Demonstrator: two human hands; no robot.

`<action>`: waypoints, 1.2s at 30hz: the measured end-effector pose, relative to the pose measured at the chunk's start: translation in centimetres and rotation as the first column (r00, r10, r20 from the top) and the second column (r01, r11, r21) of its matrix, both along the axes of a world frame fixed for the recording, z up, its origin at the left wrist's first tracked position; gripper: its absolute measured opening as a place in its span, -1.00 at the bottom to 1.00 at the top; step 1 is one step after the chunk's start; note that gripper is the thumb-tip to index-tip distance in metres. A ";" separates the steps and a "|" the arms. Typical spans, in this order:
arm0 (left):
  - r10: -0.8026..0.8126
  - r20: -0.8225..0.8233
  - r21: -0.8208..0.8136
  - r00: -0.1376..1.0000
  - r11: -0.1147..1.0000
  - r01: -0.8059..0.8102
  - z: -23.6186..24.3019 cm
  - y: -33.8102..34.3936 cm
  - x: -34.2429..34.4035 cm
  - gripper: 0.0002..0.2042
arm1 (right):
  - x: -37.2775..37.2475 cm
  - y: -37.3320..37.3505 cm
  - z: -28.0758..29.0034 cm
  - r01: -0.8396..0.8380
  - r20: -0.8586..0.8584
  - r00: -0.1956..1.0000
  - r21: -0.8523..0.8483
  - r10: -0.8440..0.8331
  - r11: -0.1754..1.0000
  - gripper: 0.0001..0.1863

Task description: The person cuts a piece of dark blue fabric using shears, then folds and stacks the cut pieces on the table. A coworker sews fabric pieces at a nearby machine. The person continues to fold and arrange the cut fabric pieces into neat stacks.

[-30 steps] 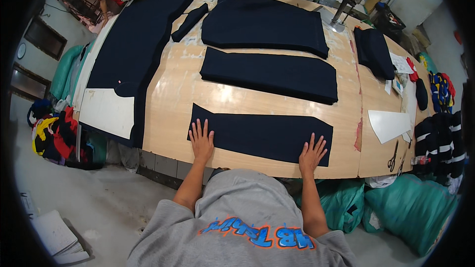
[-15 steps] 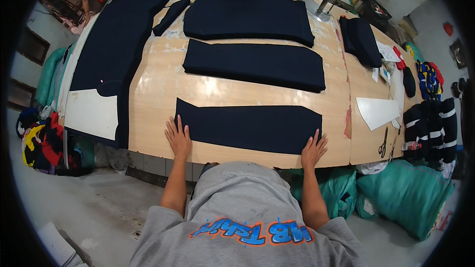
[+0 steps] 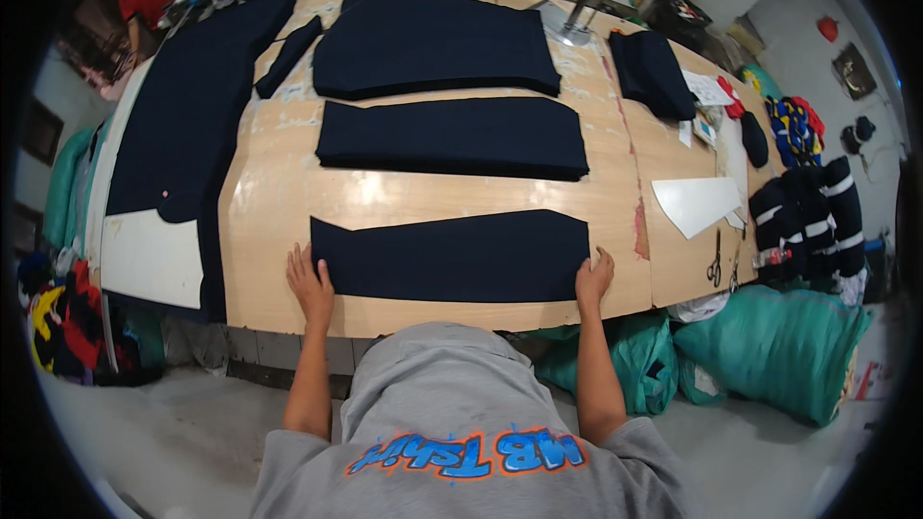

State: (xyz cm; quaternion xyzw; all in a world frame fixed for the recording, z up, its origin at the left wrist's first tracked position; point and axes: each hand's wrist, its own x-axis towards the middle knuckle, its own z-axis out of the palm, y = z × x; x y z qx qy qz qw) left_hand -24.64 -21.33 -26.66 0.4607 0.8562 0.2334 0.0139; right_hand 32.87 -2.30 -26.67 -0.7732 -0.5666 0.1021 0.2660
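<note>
Wooden cutting table (image 3: 288, 221) fills the view, sewing-shop clutter round it. Nearest navy fabric panel (image 3: 452, 257) lies flat along the table's near edge, spanning the gap between both hands. Left hand (image 3: 310, 285) is flat, fingers spread wide, palm down at the panel's left end, fingertips touching its cut edge; the panel runs off to that hand's right. Right hand (image 3: 594, 280) rests at the panel's right end, fingers loosely together, pressing the corner; the panel runs to its left. Neither hand grips anything. Beyond the hands: second navy panel (image 3: 452, 139), then a larger navy piece (image 3: 433, 43). Right of the right hand: white paper pattern (image 3: 697, 204), scissors (image 3: 715, 269), green sacks (image 3: 779, 346) below the table edge.
</note>
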 end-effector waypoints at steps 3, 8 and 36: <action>-0.077 0.062 0.184 0.995 0.981 0.064 2.2 3.2 -0.5 -0.66 | -1.6 3.6 2.4 -0.066 -0.096 0.992 0.145 0.080 0.987 -0.62; -0.244 0.173 0.309 0.954 0.933 0.183 6.0 11.0 -1.3 -0.74 | -4.0 11.1 5.2 -0.258 -0.057 0.960 0.213 0.276 0.942 -0.67; -0.651 -0.125 -0.012 0.749 0.756 0.655 7.6 26.6 -11.6 -0.88 | -15.5 18.2 6.2 -0.578 0.119 0.815 0.234 0.567 0.782 -0.64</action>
